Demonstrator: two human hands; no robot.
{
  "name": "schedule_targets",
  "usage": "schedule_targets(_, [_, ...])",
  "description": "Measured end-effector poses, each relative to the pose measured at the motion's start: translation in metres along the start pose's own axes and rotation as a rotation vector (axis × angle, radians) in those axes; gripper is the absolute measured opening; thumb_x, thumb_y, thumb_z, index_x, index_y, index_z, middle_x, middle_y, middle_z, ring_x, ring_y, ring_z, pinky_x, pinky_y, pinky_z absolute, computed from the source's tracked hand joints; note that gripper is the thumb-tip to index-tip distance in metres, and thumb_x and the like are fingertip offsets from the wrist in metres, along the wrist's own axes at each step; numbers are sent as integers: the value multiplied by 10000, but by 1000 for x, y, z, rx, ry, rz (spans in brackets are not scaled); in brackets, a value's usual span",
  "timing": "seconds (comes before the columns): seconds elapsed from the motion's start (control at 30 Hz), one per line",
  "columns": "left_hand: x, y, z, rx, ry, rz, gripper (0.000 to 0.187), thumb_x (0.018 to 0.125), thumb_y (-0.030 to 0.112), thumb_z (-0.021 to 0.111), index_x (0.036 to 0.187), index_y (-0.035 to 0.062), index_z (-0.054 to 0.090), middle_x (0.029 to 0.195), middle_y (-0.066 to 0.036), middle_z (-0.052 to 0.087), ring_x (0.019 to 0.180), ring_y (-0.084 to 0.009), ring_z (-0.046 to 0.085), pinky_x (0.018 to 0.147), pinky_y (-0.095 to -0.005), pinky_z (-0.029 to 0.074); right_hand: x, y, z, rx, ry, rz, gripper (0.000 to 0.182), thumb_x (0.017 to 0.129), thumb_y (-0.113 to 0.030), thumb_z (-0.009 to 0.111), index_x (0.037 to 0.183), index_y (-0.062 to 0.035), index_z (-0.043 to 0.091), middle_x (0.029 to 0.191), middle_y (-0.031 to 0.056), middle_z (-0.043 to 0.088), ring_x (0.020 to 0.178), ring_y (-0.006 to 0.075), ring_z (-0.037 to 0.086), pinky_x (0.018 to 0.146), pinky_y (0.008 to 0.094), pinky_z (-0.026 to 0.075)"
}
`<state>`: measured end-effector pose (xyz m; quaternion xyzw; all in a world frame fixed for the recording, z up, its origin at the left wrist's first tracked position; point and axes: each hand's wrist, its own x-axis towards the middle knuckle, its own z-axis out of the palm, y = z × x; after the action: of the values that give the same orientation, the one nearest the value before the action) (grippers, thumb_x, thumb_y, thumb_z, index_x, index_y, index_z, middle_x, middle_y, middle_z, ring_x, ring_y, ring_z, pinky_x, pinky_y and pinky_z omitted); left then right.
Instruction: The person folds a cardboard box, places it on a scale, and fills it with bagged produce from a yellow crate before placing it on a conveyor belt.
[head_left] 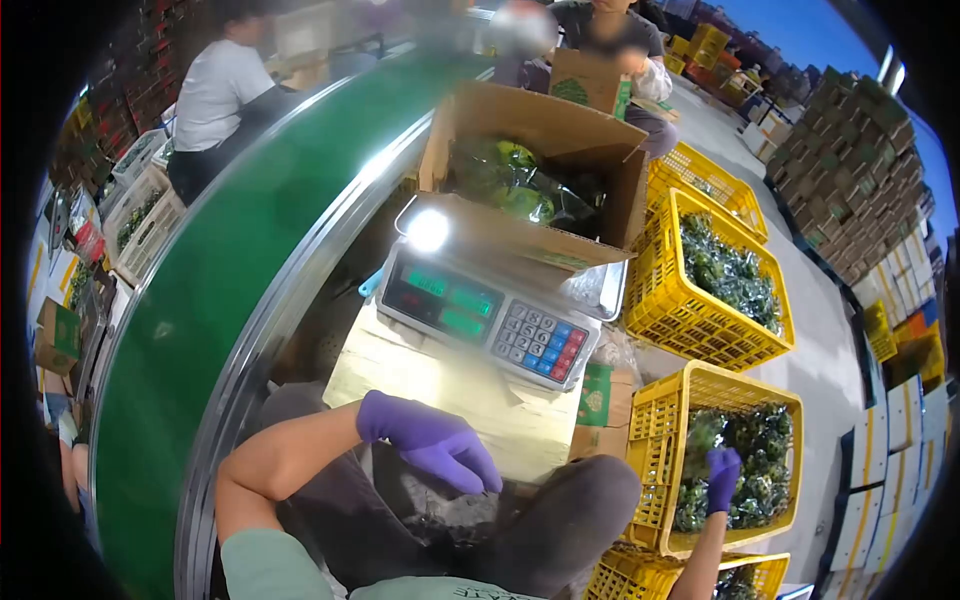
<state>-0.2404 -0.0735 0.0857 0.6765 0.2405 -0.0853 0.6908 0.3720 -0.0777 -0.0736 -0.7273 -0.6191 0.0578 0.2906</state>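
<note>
My left hand (432, 442), in a purple glove, is over my lap with its fingers bent down and close together. Its fingertips meet a clear, crinkled plastic bag (450, 505) lying between my legs; the exact grip is partly hidden. On the right, my purple-gloved right hand (722, 480) reaches into a yellow crate (650, 450) of dark leafy greens (755, 430). Its fingers look closed around some of the greens, blurred near the fingertips. Ahead stands a digital scale (485, 318) with green displays, bearing an open cardboard box (530, 115) with plastic-wrapped green produce (520, 185) inside.
A green conveyor belt (210, 250) with a metal rail runs along my left. Another yellow crate (700, 320) of greens stands ahead on the right. Across the scale a person holds a carton (585, 82); another person (215, 95) sits beyond the belt. Stacked cartons (850, 170) rise far right.
</note>
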Motion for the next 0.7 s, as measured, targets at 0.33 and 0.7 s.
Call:
schedule_targets(0.33, [-20,21,7,174,5,147,361,940,244,586,1270,98,599,1231,-94,626,1121,-197,589,952,-303,450,106,-366,-139,859,182,-355,131,944,-168,529,960,-52,588,885,-38,547,823,41,464,742,196,374])
schedule_targets(0.7, [-29,9,22,126,119,275,352,946,282,539,1225,84,621,850,-49,684,658,-121,586,619,-281,467,176,-545,-69,-264,166,-871,446,806,-459,701,809,-30,577,716,168,592,672,332,586,625,416,449])
